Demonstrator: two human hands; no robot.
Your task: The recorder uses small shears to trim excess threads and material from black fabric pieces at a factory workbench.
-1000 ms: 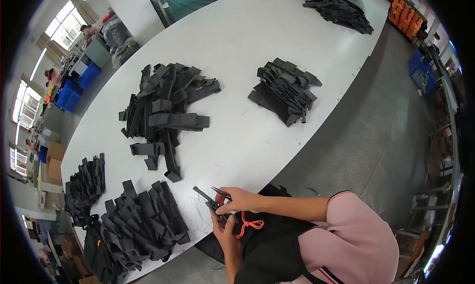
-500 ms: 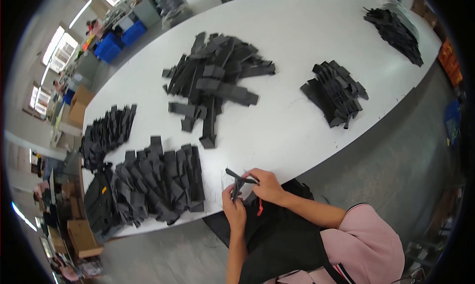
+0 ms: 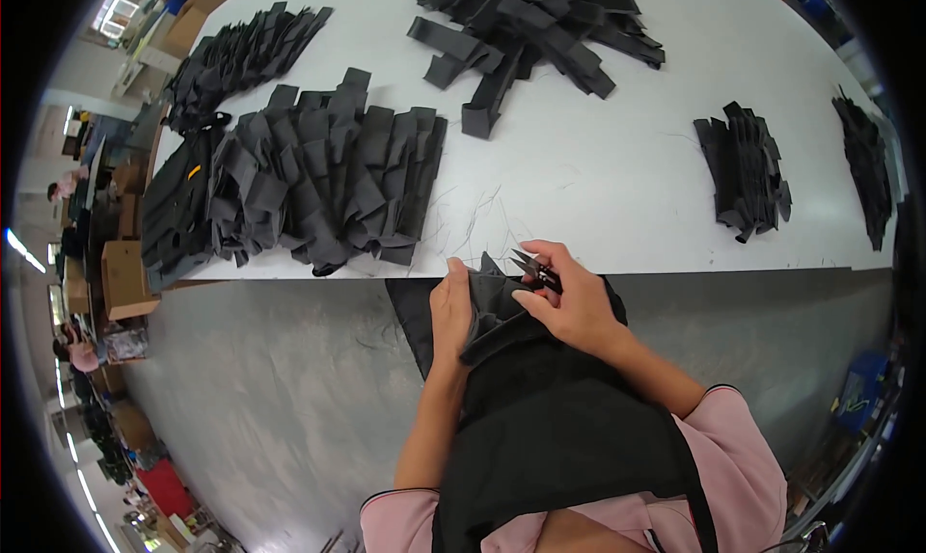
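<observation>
At the table's near edge, my left hand (image 3: 450, 312) grips a dark grey, folded fabric piece (image 3: 495, 307) by its left side, fingers pointing away from me. My right hand (image 3: 577, 307) is closed around a pair of small thread snips (image 3: 532, 267). The blades point left, just above the fabric's upper right edge, and look slightly parted. The right thumb reaches toward the fabric; whether it touches is unclear. The fabric's lower part overlaps the black apron (image 3: 569, 428) on my lap.
On the white table (image 3: 598, 187), a wide row of dark fabric pieces (image 3: 323, 172) lies at left, beside a smaller bundle (image 3: 246, 56). A loose heap (image 3: 540, 23) lies far off, with two bundles (image 3: 743, 172) at right. Loose threads (image 3: 473, 215) are scattered before my hands.
The view has tilted downward and turned, so the table edge runs level. The fabric between my hands now shows broader and unfolded, and the snips' blades have come into sight.
</observation>
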